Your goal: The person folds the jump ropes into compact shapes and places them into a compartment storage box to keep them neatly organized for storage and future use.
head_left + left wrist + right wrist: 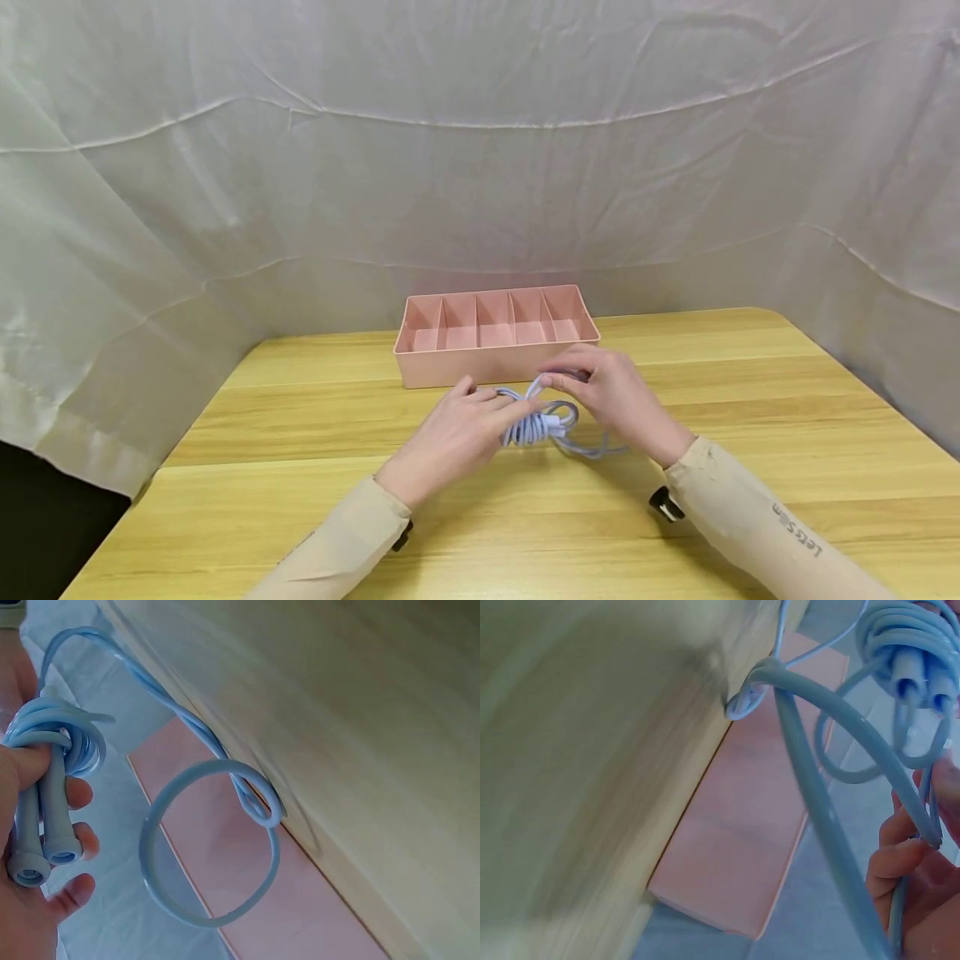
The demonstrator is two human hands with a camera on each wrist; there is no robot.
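Note:
A light blue skipping rope (538,422) is bundled just above the wooden table (300,467), in front of a pink divided box (497,333). My left hand (457,437) grips the bundle, its fingers curled round the coils and the two handles (37,840). My right hand (615,396) pinches a loose strand of the rope (922,817) near the top of the bundle. A free loop (210,847) hangs off to the side. In the right wrist view the handle ends (919,679) poke out of the coils.
The pink box has several compartments and stands at the far middle of the table. White cloth (480,150) hangs behind and on both sides. The table's left front corner drops off to a dark gap (45,533).

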